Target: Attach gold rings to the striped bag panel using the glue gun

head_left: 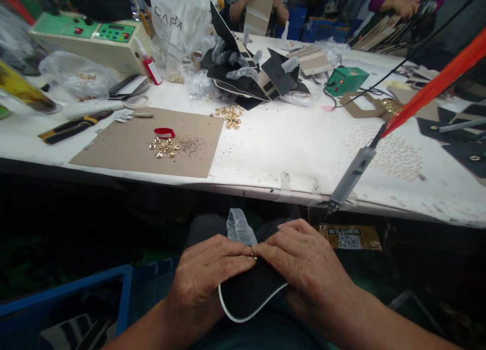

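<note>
Both my hands rest on my lap below the table edge. My left hand (pixel 207 274) and my right hand (pixel 304 261) meet fingertip to fingertip, pinched on a small gold metal ring (pixel 253 257) set on a black piece with a white edge (pixel 246 297). A bit of clear plastic wrap (pixel 239 227) sticks up just behind the fingers. Each hand also presses down on the black piece.
On the white table (pixel 288 152) lie a brown card (pixel 125 147) with gold fittings (pixel 165 147) and a red ring (pixel 164 132), a second heap of fittings (pixel 231 116), black pieces (pixel 250 71), a hanging powered screwdriver (pixel 351 175), pliers (pixel 72 128). A blue crate (pixel 68 294) stands at left. Other people work at the back.
</note>
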`<state>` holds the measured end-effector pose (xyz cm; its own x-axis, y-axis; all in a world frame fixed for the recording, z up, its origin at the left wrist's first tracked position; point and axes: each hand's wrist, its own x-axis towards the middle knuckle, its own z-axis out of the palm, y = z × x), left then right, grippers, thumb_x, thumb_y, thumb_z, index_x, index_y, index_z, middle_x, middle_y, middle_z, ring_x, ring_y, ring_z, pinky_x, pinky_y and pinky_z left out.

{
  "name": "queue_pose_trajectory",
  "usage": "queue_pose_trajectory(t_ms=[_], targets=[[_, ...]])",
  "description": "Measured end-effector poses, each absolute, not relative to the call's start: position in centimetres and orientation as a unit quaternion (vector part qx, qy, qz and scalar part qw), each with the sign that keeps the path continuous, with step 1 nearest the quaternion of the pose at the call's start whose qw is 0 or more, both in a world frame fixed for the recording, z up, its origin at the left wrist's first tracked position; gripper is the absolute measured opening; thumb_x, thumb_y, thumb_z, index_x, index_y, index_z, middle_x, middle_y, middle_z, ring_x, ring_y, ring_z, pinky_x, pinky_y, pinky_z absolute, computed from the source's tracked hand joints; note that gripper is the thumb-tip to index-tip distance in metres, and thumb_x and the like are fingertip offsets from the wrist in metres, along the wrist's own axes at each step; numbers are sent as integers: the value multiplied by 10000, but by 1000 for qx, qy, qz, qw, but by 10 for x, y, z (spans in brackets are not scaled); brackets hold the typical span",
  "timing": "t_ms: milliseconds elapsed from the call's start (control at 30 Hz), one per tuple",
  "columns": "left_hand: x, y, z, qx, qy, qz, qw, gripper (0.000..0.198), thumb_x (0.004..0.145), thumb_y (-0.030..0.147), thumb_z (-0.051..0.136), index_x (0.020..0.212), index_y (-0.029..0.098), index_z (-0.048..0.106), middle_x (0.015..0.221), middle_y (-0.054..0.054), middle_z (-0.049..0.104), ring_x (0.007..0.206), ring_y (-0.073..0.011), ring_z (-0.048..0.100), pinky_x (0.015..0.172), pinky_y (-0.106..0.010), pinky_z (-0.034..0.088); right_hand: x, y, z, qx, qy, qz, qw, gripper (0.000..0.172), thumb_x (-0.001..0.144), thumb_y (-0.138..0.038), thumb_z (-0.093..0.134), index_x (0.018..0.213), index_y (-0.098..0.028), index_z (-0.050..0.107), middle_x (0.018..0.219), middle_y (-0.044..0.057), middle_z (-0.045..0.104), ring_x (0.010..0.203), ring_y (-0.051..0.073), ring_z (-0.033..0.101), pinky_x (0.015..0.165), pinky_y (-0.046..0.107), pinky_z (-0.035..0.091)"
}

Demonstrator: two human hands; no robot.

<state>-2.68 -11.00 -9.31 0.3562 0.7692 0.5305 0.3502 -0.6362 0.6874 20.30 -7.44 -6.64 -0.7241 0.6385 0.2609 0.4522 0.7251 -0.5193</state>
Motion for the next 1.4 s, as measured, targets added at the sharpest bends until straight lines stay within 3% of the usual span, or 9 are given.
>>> queue_pose_trajectory(t_ms=[133,367,500,600,733,967,1400], targets=[[-28,-113,-99,778,354,448,262,270,904,25,699,1120,184,713,1046,-65,814,994,-179,774,892,-294,623,202,-71,-70,-280,-914,203,214,255,945,-57,485,1107,-157,655,899,56,727,821,214,644,814,415,378],[-25,-100,-102,736,405,467,274,213,881,62,746,1003,236,739,965,2,818,883,-135,778,837,-224,601,200,-55,-78,-280,-919,207,187,175,904,-83,546,1013,-173,648,904,55,724,844,216,639,838,407,362],[-22,-70,-104,663,496,412,380,32,891,226,769,917,234,786,865,17,806,771,-144,749,724,-226,561,202,-21,-80,-305,-910,225,165,289,827,-58,586,1050,-213,686,934,34,730,896,212,648,827,372,358],[-20,-34,-103,605,551,368,443,129,858,326,773,883,201,788,817,13,792,746,-173,722,692,-253,535,200,14,-76,-327,-898,257,146,274,816,-51,586,973,-231,720,879,5,724,841,183,636,808,331,373],[-19,17,-102,599,583,341,430,217,752,320,809,915,180,781,881,1,794,864,-224,724,772,-288,525,194,60,-76,-411,-827,364,121,82,861,-169,639,820,-193,707,797,-1,691,759,162,593,725,277,401],[-19,67,-118,581,615,318,427,183,657,244,816,797,163,731,737,3,720,712,-204,677,623,-273,461,181,109,-95,-464,-754,461,64,164,807,-244,696,667,-167,657,585,-40,560,573,122,485,543,250,348],[-13,82,-121,560,656,280,422,265,623,248,856,836,174,717,766,-2,732,735,-205,688,608,-259,470,179,129,-112,-508,-699,498,72,93,722,-232,750,690,-152,712,589,-40,609,582,118,523,547,227,387]])
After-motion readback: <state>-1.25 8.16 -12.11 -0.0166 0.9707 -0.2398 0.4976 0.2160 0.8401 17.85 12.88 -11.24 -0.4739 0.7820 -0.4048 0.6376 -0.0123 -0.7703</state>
